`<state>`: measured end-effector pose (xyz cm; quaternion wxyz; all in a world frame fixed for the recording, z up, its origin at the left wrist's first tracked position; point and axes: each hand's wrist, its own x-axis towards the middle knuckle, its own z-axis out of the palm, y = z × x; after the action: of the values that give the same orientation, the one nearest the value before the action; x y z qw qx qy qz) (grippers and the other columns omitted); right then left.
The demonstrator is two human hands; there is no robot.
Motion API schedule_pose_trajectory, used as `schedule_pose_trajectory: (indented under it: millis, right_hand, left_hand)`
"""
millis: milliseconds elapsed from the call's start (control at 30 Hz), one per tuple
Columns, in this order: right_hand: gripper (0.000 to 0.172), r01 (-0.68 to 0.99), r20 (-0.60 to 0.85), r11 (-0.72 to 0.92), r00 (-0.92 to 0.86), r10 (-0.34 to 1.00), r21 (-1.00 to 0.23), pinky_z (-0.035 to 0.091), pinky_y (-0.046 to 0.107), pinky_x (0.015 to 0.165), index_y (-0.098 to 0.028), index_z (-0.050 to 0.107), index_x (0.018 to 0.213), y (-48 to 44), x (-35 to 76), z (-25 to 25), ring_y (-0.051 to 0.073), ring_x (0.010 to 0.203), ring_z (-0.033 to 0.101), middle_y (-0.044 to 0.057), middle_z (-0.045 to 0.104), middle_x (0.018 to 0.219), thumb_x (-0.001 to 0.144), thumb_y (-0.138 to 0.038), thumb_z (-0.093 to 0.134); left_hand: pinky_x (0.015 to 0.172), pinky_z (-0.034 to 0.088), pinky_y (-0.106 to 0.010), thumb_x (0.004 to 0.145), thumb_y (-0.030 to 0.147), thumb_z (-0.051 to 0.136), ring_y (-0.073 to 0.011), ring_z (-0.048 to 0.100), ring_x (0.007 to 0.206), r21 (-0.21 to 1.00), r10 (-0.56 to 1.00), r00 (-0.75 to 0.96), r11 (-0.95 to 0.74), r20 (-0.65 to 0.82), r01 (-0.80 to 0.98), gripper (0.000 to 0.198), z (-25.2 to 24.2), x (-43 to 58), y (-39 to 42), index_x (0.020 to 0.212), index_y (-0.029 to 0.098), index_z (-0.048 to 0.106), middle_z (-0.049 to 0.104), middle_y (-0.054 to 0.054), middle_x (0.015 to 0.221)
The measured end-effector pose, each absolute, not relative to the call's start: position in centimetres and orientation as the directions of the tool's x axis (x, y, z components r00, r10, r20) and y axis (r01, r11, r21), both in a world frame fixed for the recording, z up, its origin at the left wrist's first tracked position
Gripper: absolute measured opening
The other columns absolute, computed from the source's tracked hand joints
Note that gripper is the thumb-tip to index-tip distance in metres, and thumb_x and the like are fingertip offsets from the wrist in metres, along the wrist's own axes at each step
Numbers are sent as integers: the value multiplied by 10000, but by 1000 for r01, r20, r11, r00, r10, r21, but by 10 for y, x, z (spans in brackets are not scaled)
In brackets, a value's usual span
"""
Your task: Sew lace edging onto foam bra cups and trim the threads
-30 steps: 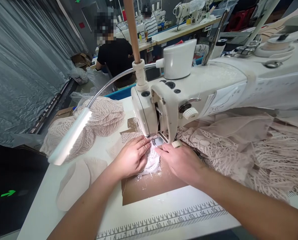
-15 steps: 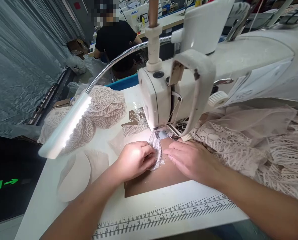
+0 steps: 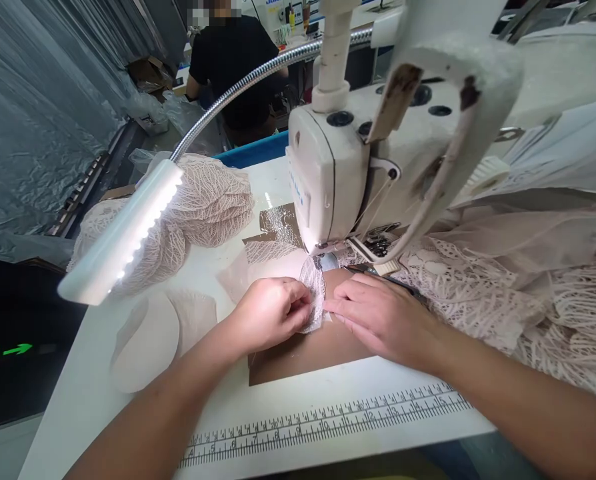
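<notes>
Rough, netted lace cloth (image 3: pixel 317 288), centre; smooth, glossy sewing machine (image 3: pixel 315 167), upper right; shiny, ribbed metal lamp neck (image 3: pixel 248 81), top centre.

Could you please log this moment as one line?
left hand: pinching lace piece | right hand: at its right edge | sewing machine: head above piece's far end | lamp: lit

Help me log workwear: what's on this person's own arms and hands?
The left forearm and right forearm show no sleeves. The left hand and right hand are ungloved, with no watch, bracelet or ring visible.
</notes>
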<state>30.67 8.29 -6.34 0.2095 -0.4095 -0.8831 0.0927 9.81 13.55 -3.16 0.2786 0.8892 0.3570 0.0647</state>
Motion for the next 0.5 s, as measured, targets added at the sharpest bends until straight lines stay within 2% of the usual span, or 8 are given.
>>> schedule_pose_trajectory:
  millis: [300,500]
  right_hand:
    - [337,687,289,664,-598,747,-296,321,280,670,-197,630,1034,83,306,-66,162,739,450,42,573,819,794,-62,437]
    - [332,661,265,683,-630,730,-310,303,282,662,-191,627,1014,83,309,-66,166,746,443,44,560,800,787,-51,428]
  left_hand:
    - [613,397,-227,805,153,493,-116,517,616,535,635,769,-625,-75,568,104,-32,97,137,748,172,579,607,6,684]
    - [570,378,-214,838,186,460,-103,475,561,544,693,711,-552,-123,632,146,-30,98,136,717,170,540,576,16,631]
